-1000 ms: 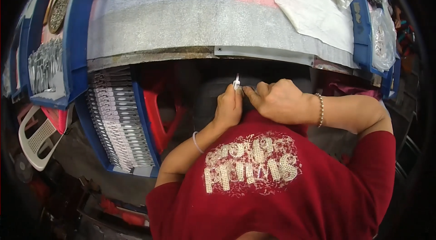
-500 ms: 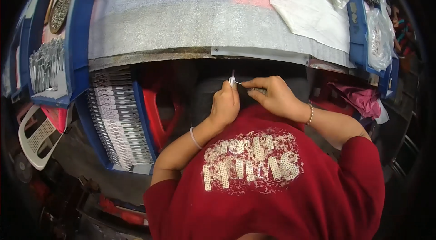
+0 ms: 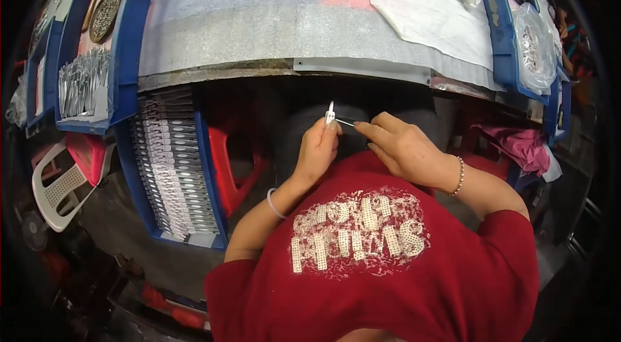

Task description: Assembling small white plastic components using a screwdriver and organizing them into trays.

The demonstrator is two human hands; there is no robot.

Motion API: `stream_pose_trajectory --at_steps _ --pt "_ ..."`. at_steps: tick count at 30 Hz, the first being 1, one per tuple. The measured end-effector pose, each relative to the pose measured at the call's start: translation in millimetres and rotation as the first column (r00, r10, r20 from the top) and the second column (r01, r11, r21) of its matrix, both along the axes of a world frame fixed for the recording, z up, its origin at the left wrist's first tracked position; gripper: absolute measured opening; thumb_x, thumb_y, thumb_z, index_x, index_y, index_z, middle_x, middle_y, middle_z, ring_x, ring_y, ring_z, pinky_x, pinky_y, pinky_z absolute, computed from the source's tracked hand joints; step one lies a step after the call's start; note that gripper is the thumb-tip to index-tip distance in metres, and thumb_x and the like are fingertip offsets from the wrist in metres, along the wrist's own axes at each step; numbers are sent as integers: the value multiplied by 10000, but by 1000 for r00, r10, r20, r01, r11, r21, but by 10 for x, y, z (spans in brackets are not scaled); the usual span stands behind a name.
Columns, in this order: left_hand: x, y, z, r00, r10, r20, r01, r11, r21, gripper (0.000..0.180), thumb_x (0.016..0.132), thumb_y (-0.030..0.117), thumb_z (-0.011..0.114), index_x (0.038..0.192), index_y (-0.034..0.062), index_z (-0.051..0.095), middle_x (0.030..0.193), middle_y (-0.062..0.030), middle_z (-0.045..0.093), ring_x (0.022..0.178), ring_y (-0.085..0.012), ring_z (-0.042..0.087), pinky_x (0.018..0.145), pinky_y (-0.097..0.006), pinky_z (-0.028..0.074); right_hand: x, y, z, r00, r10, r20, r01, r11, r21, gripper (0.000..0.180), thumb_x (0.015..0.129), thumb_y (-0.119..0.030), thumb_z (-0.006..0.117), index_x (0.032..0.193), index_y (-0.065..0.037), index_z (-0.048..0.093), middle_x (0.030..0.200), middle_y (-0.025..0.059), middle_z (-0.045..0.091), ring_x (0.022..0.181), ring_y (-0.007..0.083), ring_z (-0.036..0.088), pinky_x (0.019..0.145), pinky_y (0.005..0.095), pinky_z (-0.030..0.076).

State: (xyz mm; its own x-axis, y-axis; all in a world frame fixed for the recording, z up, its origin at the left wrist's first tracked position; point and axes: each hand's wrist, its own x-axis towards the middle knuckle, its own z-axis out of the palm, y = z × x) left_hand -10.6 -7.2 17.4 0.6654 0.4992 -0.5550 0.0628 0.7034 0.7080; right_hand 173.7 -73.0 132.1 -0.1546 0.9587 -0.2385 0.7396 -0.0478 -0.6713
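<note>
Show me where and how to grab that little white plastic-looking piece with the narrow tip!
Probably pinch the lower end of the white plastic-looking piece from the near side, as the left hand does. Its narrow tip points forward, and the thin silvery metal rod at the right hand's fingertips reaches toward it from the right.

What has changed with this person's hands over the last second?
The right hand has moved rightward, away from the left hand, and a thin metal rod now shows between its fingertips and the small white piece. Nothing was visibly let go. The left hand still holds the white piece.
</note>
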Motion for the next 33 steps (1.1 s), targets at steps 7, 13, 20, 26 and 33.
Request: stream_pose_trajectory --at_steps 7,13,20,26,33 --pt "16 27 6 1000 -27 0 27 998 -52 220 1009 199 450 855 54 507 581 65 384 477 -20 336 422 -190 273 32 12 -144 1000 6 23 -5 1000 -19 393 843 -32 606 1231 -4 545 989 172 553 791 350 605 682 406 507" --pt "38 -40 -139 987 -38 -158 93 930 355 209 991 154 460 858 8 526 577 -45 494 498 -101 471 459 -281 364 58 121 -253 933 -269 -241 225 954 -197 285 849 -11 565 1128 30 608 953 193 631 803 359 628 718 412 511" --pt "81 6 -206 980 6 -199 120 777 617 175 971 118 469 868 -14 521 648 -177 565 575 -323 594 524 -385 433 -40 206 -313 867 207 453 -318 930 185 378 730 -112 616 1083 20 629 729 62 518 557 172 567 488 294 469" --pt "75 14 -212 975 22 -222 144 695 705 150 959 102 472 882 -25 492 684 -245 567 659 -459 585 532 -473 431 46 321 -476 870 -425 -249 356 892 -279 190 807 -70 625 952 29 696 810 200 685 663 253 665 597 288 511" --pt "70 13 -173 982 -19 -187 120 827 549 151 966 90 454 880 -24 504 676 -213 565 602 -367 591 522 -399 424 -43 459 -123 633 522 572 -591 803 -79 438 741 -136 583 1137 46 620 727 110 583 557 201 623 430 298 468"
